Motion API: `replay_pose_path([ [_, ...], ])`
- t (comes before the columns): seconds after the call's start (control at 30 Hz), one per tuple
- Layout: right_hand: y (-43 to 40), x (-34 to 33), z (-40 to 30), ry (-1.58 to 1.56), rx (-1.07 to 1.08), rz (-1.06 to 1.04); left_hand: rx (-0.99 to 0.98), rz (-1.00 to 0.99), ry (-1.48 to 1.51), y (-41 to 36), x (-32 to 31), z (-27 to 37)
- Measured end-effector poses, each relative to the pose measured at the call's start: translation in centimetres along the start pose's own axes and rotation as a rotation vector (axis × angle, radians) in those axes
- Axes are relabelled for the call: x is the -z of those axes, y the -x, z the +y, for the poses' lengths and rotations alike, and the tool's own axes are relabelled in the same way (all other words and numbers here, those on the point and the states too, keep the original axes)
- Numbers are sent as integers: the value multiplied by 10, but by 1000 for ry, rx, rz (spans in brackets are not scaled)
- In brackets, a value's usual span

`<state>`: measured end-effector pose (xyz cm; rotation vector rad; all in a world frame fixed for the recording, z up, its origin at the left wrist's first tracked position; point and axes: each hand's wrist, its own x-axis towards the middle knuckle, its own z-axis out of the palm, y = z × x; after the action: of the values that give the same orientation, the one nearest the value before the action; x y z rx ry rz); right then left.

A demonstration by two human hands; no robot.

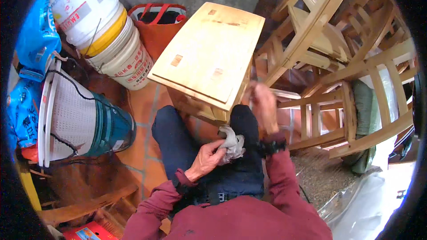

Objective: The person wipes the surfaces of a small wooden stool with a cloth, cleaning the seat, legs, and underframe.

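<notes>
Between my knees and the wall stands a light wooden stool, its flat top showing several square joint ends and its legs partly hidden below. Over my lap, my left hand grips a crumpled grey-white cloth between thumb and fingers, just in front of the stool's near edge. My right hand is blurred beside the stool's right side, above my right knee. Whether its fingers hold anything or touch the stool cannot be made out.
Stacked plastic buckets and a red bag stand beyond the stool to the left. A teal-and-white basket lies nearer on the left. Unfinished wooden chairs crowd the right side, with plastic sheeting at the lower right.
</notes>
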<state>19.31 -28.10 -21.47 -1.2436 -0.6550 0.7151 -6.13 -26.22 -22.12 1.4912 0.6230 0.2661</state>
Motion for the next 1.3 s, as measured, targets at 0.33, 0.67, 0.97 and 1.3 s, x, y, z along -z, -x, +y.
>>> replay_pose_path([
  [0.33, 124, -33, 43, 251, -230, -81, -559, 223, -896, 1, 29, 54],
  [0.67, 55, -79, -14, 660, 513, 152, -919, 727, -1058, -75, 120, 158],
  [0.97, 64, -73, 29, 665, 612, 198, -887, 671, -1006, -96, 113, 123],
  [1.3, 72, -56, 43, 695, 606, 91, -901, 650, -1017, -94, 115, 122],
])
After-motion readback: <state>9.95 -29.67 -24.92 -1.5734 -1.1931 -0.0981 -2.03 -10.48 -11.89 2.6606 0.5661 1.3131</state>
